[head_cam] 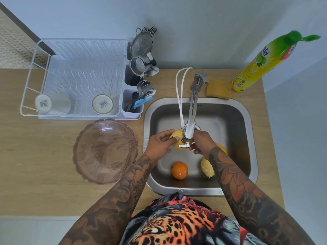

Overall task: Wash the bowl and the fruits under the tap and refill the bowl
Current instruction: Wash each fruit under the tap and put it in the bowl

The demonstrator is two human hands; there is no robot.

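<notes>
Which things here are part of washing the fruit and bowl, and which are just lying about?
Job: left hand holding lemon, right hand, tap, sink, orange, second lemon, bowl.
Lying about: rack, mugs, sponge, soap bottle, scissors.

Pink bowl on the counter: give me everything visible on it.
The pink bowl is translucent, plastic or glass by its look, with a scalloped rim and petal-like ribs pressed into the base. It sits upright and empty on the wooden counter, left of the sink and just in front of the white dish rack. The left forearm passes close by its right edge; neither hand touches it.
</notes>
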